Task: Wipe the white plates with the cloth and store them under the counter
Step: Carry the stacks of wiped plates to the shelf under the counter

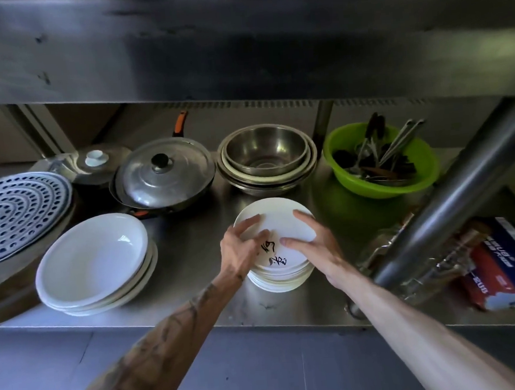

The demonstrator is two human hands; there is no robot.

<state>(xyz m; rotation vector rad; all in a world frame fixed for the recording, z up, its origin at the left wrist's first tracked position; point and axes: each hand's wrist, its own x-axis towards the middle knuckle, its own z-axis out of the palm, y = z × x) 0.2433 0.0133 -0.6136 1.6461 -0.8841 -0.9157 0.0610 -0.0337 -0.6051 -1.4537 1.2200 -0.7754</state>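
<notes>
While both arms reach in under the steel counter, the hands meet on the top plate (278, 220) of a stack of small white plates (281, 277), which stands on the steel shelf (193, 260) near its front edge. On the stack's left side, the left hand (241, 247) grasps the top plate with its fingers curled over the rim. On the stack's right side, the right hand (311, 242) grasps the same plate, thumb laid on the plate's face and fingers wrapped round the rim. The top plate sits shifted toward the back of the stack and uncovers black brush marks on the plate beneath; whether it lies flat or is tilted I cannot tell. Left of the stack stands a pile of deep white dishes (93, 261), and beyond that a perforated metal tray (16, 208). Behind the stack are nested steel bowls (267, 154); behind and to its left is a lidded wok (163, 177) with an orange-and-black handle. Behind and to the stack's right, a green plastic bowl (383, 183) holds utensils (378, 156). Right of the stack, a steel post (451, 193) slants across, with a red and blue box (504, 262) beyond it.
</notes>
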